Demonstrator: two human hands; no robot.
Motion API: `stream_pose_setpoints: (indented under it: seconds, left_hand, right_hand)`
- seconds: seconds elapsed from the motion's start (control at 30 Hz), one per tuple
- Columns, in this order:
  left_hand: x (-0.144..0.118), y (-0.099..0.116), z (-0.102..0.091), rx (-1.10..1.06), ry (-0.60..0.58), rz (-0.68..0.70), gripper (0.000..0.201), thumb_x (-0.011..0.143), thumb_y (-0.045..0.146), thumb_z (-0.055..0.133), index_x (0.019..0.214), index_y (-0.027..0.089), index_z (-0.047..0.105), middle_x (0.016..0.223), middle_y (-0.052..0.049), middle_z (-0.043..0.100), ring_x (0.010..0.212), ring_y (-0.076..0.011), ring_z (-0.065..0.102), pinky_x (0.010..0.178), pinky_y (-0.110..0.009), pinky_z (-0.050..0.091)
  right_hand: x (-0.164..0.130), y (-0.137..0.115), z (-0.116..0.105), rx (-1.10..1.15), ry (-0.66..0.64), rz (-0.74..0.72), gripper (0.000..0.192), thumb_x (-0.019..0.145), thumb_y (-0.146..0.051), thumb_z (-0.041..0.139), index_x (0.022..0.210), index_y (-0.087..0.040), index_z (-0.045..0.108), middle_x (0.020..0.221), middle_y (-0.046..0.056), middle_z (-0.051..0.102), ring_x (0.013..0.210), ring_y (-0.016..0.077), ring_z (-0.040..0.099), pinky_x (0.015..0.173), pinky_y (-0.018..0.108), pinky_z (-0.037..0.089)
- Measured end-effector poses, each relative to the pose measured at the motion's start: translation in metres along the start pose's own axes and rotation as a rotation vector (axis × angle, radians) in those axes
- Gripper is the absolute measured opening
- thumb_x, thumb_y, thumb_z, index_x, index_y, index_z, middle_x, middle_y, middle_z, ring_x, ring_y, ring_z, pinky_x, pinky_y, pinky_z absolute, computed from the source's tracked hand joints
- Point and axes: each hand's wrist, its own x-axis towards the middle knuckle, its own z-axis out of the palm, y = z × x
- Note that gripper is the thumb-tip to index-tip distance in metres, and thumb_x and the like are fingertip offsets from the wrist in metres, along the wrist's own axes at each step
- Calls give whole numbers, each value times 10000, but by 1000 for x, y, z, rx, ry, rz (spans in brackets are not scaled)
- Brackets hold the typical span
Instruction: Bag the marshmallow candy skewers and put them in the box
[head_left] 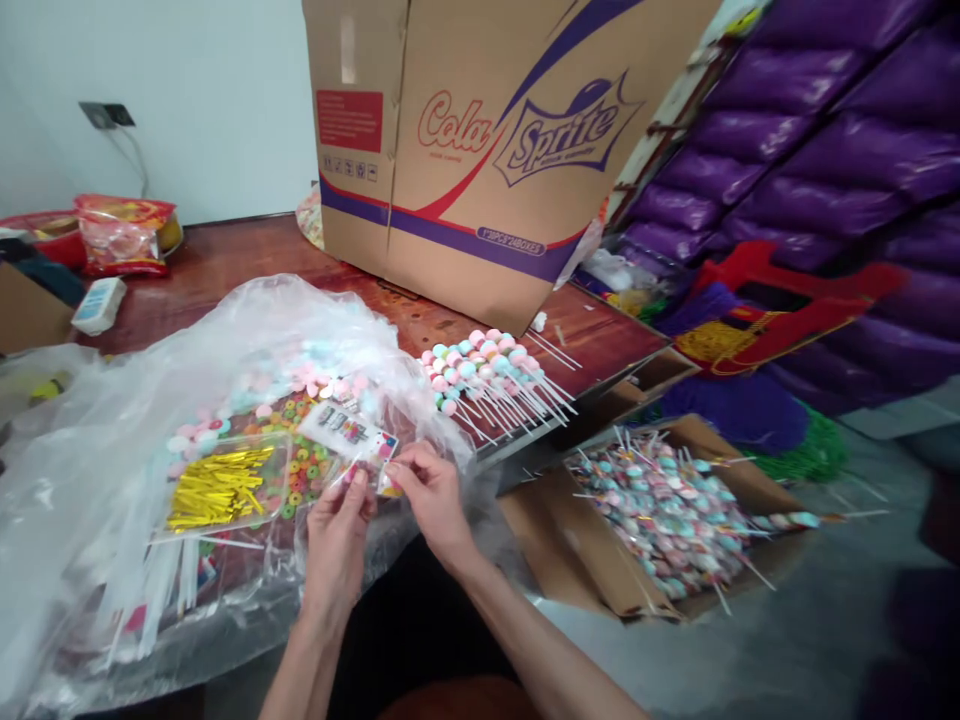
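The left hand (341,530) and right hand (433,492) are both narrowed to a pinch, thumb against fingers, on a small printed wrapper (385,450) between them. It is over the bench's (240,250) near edge; its long axis I cannot tell. Just beyond, white packets (334,428) slant from far left to near right, beside ring candies (306,470).

Boxed candy sticks (667,510) and loose candies (300,470) suggest a workshop.
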Motion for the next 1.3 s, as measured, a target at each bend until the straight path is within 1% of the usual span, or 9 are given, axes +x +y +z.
stream_pose_setpoints:
  seconds: [0.23,0.47,0.67,0.8,0.9,1.0,1.07,1.17,1.3]
  left_hand:
    - [-3,-4,17,27,73,103,428,567,460,902,586,144,615,542,48,519,504,-54,411,479,-190,358]
    - [0,8,18,-112,59,-126,381,475,262,945,666,141,638,630,47,600,489,-42,456,463,-186,375]
    - [-2,6,30,-186,125,43,404,535,284,936,622,154,563,577,71,549,493,-37,419,473,-176,378]
    - [5,10,32,-234,136,2,438,545,270,938,618,160,521,598,66,547,499,-43,440,459,-176,372]
    - [13,18,32,-273,117,-98,426,580,279,929,629,156,524,594,66,527,480,-40,433,438,-169,369]
    - [17,23,32,-295,128,-195,324,675,233,882,697,146,571,612,56,543,468,-39,443,434,-160,392]
    - [17,25,33,-316,145,-255,230,777,186,804,726,140,585,614,47,551,458,-40,449,431,-154,404]
    - [19,26,33,-344,173,-325,194,922,169,636,738,132,588,602,34,551,446,-44,465,422,-148,412]
    - [22,29,33,-393,194,-386,263,983,194,527,731,133,570,604,22,559,458,-50,502,425,-142,431]
  right_hand:
    - [-9,-2,-2,-108,15,-111,320,946,-293,509,640,-204,483,761,-4,491,726,136,496,690,275,407]
    - [-4,-5,-20,-217,-43,-248,347,969,-268,510,634,-216,433,740,-6,458,703,145,476,664,293,387]
    - [8,-12,-29,-388,-42,-293,360,992,-267,500,637,-216,476,723,-6,459,684,145,478,656,289,387]
    - [42,-27,-51,-698,135,-411,383,1007,-299,475,641,-211,547,748,25,509,715,166,488,698,301,379]
    - [77,-39,-74,-1100,294,-386,264,980,-317,535,800,-180,670,892,102,628,835,227,535,738,331,379]
    - [105,-44,-88,-1455,202,-230,210,962,-249,541,1007,-126,705,965,173,690,906,291,581,768,371,378]
    - [113,-43,-90,-1562,98,-130,223,962,-209,516,997,-103,710,930,193,707,875,295,612,754,373,375]
    - [114,-39,-90,-1557,71,-75,235,953,-154,483,941,-105,712,907,181,717,792,255,634,676,335,358]
    - [91,-40,-96,-1279,239,-212,246,957,-164,476,876,-135,706,914,128,721,804,226,636,669,304,391]
